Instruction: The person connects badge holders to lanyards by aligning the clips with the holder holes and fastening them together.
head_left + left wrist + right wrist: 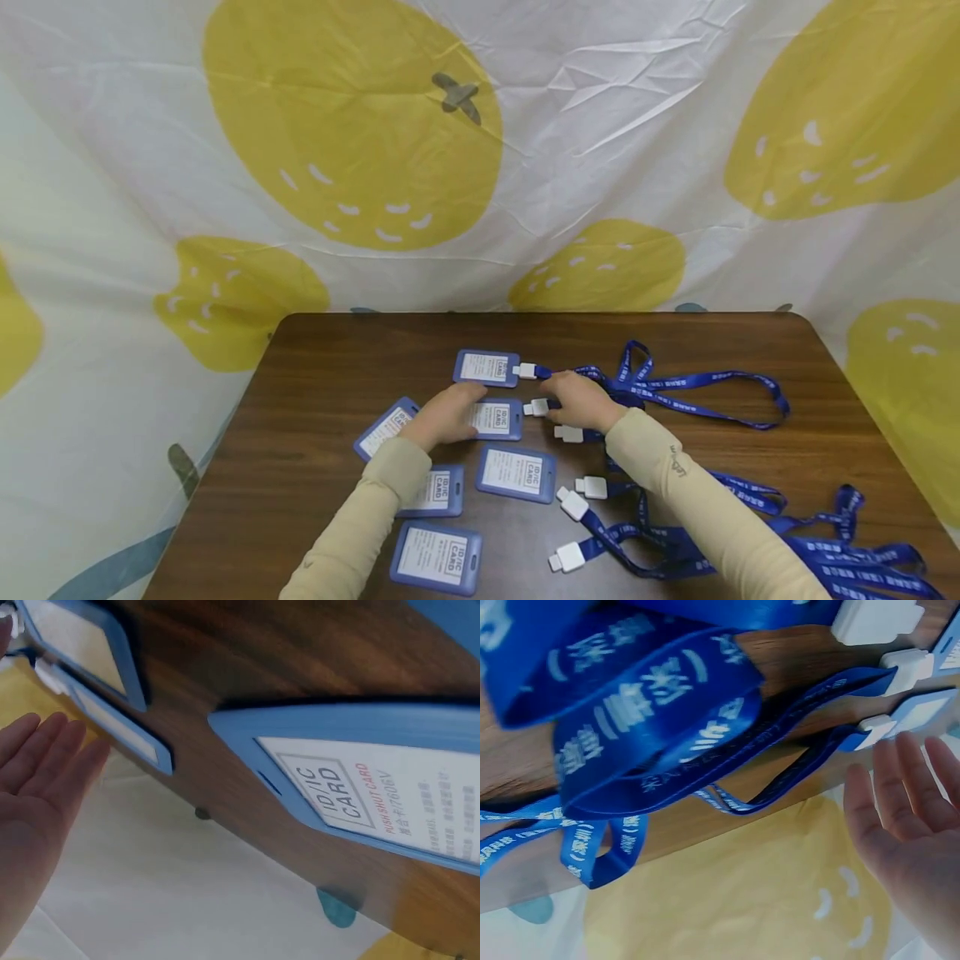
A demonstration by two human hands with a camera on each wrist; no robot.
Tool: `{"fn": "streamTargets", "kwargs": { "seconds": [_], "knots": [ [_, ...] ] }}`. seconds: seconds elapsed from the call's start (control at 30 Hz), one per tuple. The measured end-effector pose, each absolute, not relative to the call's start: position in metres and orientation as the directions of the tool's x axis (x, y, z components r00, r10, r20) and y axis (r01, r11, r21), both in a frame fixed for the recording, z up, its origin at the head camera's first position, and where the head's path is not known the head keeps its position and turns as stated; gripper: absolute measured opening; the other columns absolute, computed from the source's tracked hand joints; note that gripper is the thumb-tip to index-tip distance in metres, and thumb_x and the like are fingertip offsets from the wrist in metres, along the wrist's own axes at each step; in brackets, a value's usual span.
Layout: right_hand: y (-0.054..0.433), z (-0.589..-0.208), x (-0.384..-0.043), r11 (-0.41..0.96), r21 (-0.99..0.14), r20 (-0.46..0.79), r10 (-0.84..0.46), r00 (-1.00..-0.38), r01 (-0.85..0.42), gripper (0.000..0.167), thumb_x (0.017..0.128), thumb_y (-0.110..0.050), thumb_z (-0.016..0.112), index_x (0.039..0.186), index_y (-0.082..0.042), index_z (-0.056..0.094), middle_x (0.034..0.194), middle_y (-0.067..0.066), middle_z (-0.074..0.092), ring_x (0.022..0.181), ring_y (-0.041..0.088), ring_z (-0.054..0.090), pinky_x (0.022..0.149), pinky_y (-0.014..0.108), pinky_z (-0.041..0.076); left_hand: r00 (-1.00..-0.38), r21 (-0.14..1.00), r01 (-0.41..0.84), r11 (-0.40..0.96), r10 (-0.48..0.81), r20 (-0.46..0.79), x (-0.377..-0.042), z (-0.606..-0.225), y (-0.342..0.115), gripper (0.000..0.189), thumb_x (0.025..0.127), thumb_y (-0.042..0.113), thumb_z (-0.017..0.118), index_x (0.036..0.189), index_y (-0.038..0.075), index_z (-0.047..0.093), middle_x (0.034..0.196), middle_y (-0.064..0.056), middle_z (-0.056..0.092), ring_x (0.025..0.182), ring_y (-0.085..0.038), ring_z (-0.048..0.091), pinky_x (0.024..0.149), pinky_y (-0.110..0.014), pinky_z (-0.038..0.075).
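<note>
My left hand (446, 414) spans a blue ID card holder (497, 419), its fingers near the far edge and its thumb near the close edge. In the left wrist view those fingers (46, 761) look straight and spread. My right hand (582, 402) is over the blue strap behind a white lanyard clip (536, 407), which points at that holder's slotted end. Extended fingers (909, 787) show beside the lanyards in the right wrist view; the thumb is out of that view. Just beyond, another card holder (486, 368) has a white clip (527, 371) at its slot.
Several more card holders (516, 473) lie on the left and middle of the brown table (315, 367). To the right are blue lanyards (712, 382), their white clips (567, 557) facing left. A lemon-patterned cloth (360, 125) hangs behind the table.
</note>
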State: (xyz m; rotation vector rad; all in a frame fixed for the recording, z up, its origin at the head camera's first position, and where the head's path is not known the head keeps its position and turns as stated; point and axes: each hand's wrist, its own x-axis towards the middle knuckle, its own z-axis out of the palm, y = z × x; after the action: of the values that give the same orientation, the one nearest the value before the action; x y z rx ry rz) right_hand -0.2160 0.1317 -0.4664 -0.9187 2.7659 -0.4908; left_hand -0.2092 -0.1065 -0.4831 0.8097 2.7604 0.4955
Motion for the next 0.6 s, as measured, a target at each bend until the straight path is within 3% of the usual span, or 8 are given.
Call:
{"fn": "streamTargets", "kwargs": {
  "seconds": [0.37, 0.6],
  "knots": [
    [0.114, -0.477, -0.218, 0.781, -0.320, -0.137, -0.599, -0.789, -0.537, 0.035, 0.075, -0.012, 0.071, 0.108, -0.002, 0.064, 0.105, 0.014, 0.062, 0.097, 0.029, 0.057, 0.082, 0.040, 0.046, -0.781, 0.280, 0.530, 0.801, 0.589, -0.209, -0.209, -0.486, -0.098, 0.071, 0.066, 0.019, 0.080, 0.128, 0.002, 0.049, 0.134, -0.015, 0.043, 0.124, -0.030, 0.039, 0.098, -0.040, 0.035],
    [0.109, -0.481, -0.221, 0.795, -0.278, -0.142, -0.589, -0.795, -0.539, 0.033, 0.071, -0.009, 0.073, 0.103, -0.003, 0.066, 0.094, 0.011, 0.062, 0.087, 0.027, 0.059, 0.074, 0.039, 0.048, -0.770, 0.188, 0.582, 0.791, 0.610, -0.186, -0.212, -0.490, -0.093, 0.070, 0.064, 0.020, 0.081, 0.126, 0.004, 0.051, 0.125, -0.013, 0.050, 0.115, -0.030, 0.045, 0.095, -0.039, 0.039]
  ]
}}
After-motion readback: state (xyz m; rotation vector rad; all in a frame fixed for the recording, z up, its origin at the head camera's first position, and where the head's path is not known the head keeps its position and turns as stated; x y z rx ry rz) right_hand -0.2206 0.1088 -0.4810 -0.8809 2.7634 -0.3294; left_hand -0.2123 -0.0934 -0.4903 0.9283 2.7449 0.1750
